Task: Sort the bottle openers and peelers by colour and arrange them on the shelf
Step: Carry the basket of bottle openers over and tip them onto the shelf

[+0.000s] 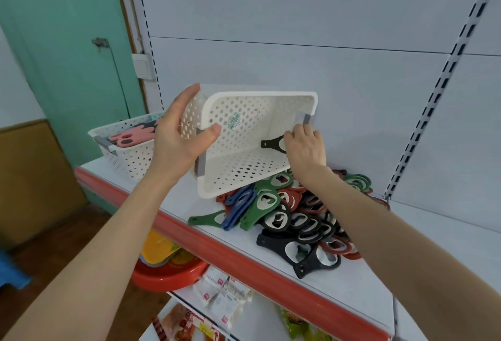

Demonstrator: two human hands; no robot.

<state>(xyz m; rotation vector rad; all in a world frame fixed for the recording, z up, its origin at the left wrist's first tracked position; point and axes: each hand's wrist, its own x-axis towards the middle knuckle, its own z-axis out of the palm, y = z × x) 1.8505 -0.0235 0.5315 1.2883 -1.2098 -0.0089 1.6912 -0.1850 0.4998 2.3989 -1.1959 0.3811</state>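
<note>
From the head view, the left hand (179, 137) has its grip clamped on the end wall of a white basket (244, 175) tipped on its side above the shelf (366, 281). The right hand (306, 148) reaches inside, its grip closed on a black opener (271, 144). A pile of openers (292, 218), green, blue, red and black, lies on the shelf just below the basket's mouth.

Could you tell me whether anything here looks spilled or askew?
The white basket is tipped on its side, held by the left hand, and green, blue, red and black openers lie heaped loose on the shelf below its mouth. One black opener is inside, gripped by the right hand.
</note>
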